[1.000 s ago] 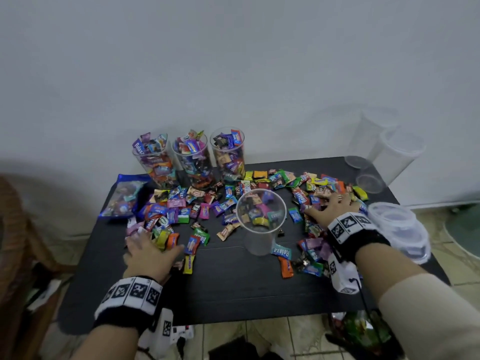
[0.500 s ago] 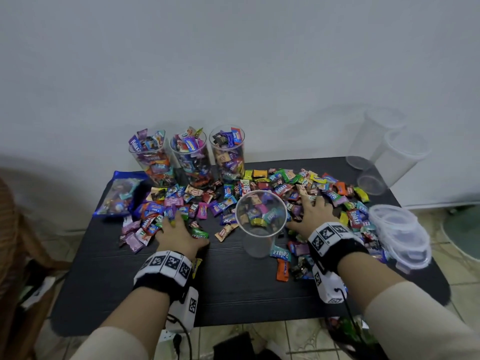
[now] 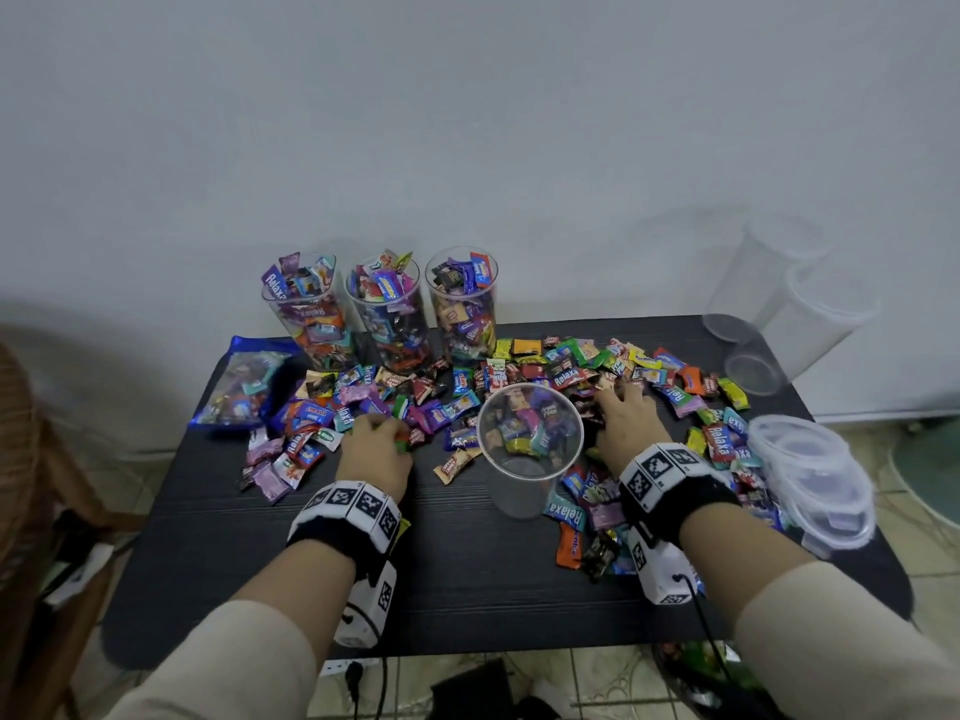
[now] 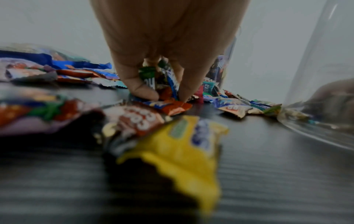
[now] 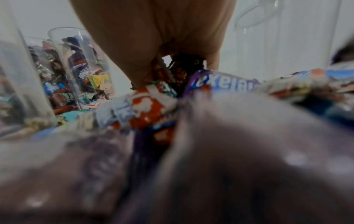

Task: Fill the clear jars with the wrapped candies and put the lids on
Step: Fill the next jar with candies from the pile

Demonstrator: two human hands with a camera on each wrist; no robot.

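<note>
A clear jar (image 3: 530, 491) stands open mid-table with a shallow layer of wrapped candies in it. Loose candies (image 3: 566, 376) lie scattered around it. Left of the jar, my left hand (image 3: 384, 433) rests on the table; in the left wrist view the fingers (image 4: 134, 84) curl round a small bunch of candies (image 4: 162, 84). My right hand (image 3: 615, 407) lies on the pile just right of the jar, and in the right wrist view it (image 5: 180, 68) closes over dark wrappers. Three full jars (image 3: 389, 314) stand at the back without lids.
A stack of clear lids (image 3: 815, 475) sits at the table's right edge. Two empty jars (image 3: 800, 314) stand at the back right by the white wall. A blue candy bag (image 3: 239, 381) lies at the back left. A wicker chair (image 3: 21, 459) is off the left side.
Both hands have moved inward across the pile toward the middle jar, the left one rightward, the right one leftward. Their fingers have curled onto candies.
</note>
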